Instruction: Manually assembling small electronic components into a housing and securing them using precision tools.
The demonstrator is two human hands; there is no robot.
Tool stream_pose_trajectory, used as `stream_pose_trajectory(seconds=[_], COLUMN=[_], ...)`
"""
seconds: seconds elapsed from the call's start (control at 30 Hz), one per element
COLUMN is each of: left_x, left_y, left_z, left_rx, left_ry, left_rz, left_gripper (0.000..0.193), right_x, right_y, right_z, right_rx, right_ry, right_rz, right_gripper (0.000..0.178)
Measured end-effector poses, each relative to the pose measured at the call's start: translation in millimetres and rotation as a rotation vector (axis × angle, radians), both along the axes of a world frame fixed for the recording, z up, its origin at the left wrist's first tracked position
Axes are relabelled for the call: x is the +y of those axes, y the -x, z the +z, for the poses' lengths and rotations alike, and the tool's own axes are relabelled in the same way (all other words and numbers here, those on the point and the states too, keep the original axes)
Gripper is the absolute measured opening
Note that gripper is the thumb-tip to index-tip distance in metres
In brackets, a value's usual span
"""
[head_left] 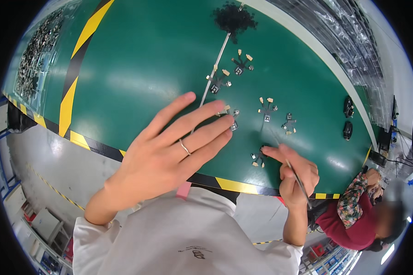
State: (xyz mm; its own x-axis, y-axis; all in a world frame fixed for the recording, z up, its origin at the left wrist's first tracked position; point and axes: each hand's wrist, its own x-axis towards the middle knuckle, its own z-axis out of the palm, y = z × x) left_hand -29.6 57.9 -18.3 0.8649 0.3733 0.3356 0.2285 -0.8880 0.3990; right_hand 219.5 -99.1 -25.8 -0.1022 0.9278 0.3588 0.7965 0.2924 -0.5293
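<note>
Head view: your left hand (pixel 170 151) hovers flat over the green surface (pixel 147 59), fingers (pixel 202 117) spread and straight, gripping nothing; a ring sits on one finger. Its fingertips lie over a small part (pixel 233 120) beside a thin rod (pixel 215 62). Your right hand (pixel 294 176) has its fingers clamped on tweezers (pixel 298 179), with the forefinger pressing a part (pixel 259 158) near the striped edge (pixel 234 184). More parts (pixel 242 64) lie scattered beyond. Another person's sleeve (pixel 351 201) shows at lower right.
</note>
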Motion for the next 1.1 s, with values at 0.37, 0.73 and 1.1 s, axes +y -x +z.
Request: stream_pose_trajectory(seconds=[0.37, 0.73, 1.1], left_x=[-6, -3, 1], left_y=[9, 12, 10], left_z=[-8, -7, -9], left_rx=[-0.018, -0.003, 0.006], left_ry=[-0.073, -0.088, -0.085], left_rz=[-0.054, -0.074, -0.099], left_gripper=[0.033, 0.034, 0.037], right_x=[10, 135, 155], right_y=[-7, -18, -16], right_z=[7, 24, 21], right_rx=[0.356, 0.432, 0.369], right_ry=[0.062, 0.131, 0.193], right_rz=[-0.187, -0.21, -0.182], right_gripper=[0.041, 0.025, 0.022])
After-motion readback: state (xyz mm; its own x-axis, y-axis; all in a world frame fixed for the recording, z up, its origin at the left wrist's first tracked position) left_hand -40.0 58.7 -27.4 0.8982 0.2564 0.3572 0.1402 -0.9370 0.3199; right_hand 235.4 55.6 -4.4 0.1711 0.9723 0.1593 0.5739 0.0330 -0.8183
